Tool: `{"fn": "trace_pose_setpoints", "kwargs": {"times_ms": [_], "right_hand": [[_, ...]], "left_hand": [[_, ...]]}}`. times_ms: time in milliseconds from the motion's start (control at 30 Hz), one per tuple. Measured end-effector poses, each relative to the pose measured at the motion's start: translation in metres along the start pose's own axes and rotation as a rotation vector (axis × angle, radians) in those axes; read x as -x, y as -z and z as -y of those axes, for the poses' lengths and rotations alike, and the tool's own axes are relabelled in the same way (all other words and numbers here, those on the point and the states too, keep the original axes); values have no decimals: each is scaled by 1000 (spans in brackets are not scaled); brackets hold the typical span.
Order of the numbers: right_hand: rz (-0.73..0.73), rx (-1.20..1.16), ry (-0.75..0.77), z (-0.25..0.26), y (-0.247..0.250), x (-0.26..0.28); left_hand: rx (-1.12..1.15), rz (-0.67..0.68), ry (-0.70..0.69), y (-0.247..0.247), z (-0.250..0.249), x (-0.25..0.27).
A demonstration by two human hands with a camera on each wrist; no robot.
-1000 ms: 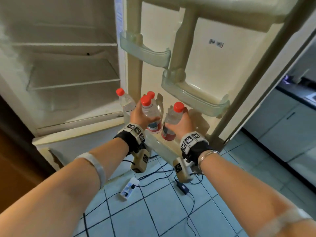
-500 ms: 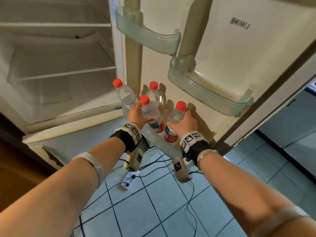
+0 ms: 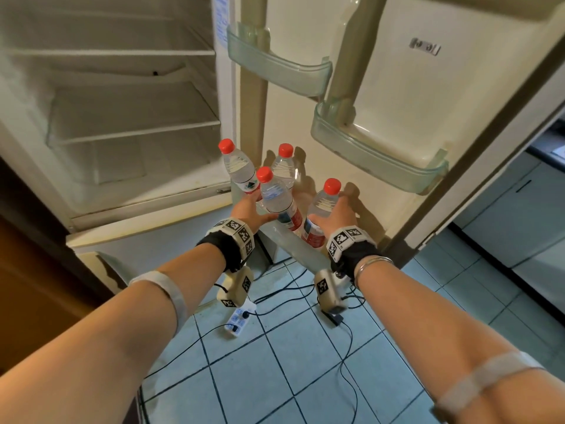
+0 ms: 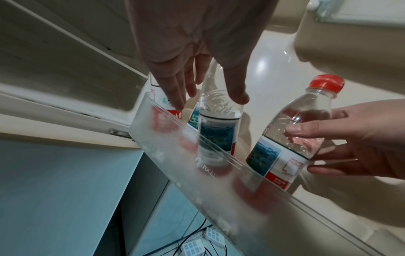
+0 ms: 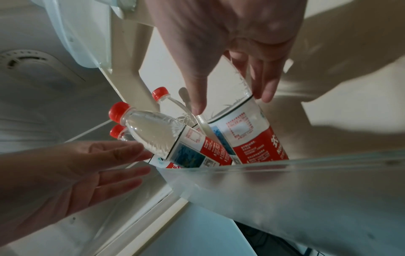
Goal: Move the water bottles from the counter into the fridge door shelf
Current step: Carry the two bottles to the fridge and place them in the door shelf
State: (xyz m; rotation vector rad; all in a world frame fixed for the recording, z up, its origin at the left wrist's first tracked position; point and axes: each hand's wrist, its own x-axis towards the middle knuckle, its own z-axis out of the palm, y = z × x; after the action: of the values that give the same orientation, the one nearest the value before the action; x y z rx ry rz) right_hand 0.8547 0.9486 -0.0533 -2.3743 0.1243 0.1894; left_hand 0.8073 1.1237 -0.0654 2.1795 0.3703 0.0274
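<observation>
Fridge interior [image 3: 122, 111]: upper left of the head view; bare shelves.
Far-left bottle [image 3: 238, 169]: centre-left, red cap, standing in the door shelf at its hinge end, leaning left.
Left hand [image 3: 249, 209]: centre; fingers straight and relaxed, released. Fingertips lie at the second bottle's shoulder; whether they touch it cannot be told.
Second bottle [image 3: 276, 198]: just right of the left hand, base inside the shelf, long axis tilted.
Rear bottle [image 3: 284, 166]: behind the second, against the door liner, near upright.
Door shelf [image 4: 219, 181]: frosted clear rail running diagonally across the wrist views; all four bottle bases sit behind it.
Right-hand bottle [image 3: 322, 209]: centre-right, base in the shelf, long axis leaning from upright.
Right hand [image 3: 334, 215]: grip wrapped round that bottle's upper body, thumb and fingers on opposite sides.
Upper door bins [image 3: 376, 154]: upper right, nothing visible in them.
Key relation: the held bottle lies directly ahead of the right hand; likely it needs only straightening before release.
</observation>
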Motion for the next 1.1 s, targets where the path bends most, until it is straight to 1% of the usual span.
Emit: {"fn": "trace_pose_setpoints", "kwargs": {"times_ms": [200, 333, 400, 433, 600, 700, 867, 967, 1100], "right_hand": [[-115, -45, 99, 1, -2, 19], [-148, -23, 134, 6, -4, 40], [-169, 13, 199, 12, -7, 52], [-156, 32, 231, 17, -10, 59], [-15, 30, 401, 53, -35, 89], [75, 60, 472, 73, -53, 102], [256, 93, 605, 106, -87, 118], [363, 109, 666, 121, -108, 130], [513, 142, 793, 133, -138, 148]], "left_hand": [[-83, -11, -17, 12, -2, 21], [-139, -39, -36, 23, 2, 34], [-168, -61, -36, 30, 7, 39], [-177, -74, -32, 34, 10, 42], [-179, -129, -13, 59, 25, 64], [-202, -190, 19, 80, 41, 81], [-266, -316, 140, 119, 69, 113], [-250, -394, 230, 135, 86, 139], [-209, -515, 357, 144, 104, 183]]}}
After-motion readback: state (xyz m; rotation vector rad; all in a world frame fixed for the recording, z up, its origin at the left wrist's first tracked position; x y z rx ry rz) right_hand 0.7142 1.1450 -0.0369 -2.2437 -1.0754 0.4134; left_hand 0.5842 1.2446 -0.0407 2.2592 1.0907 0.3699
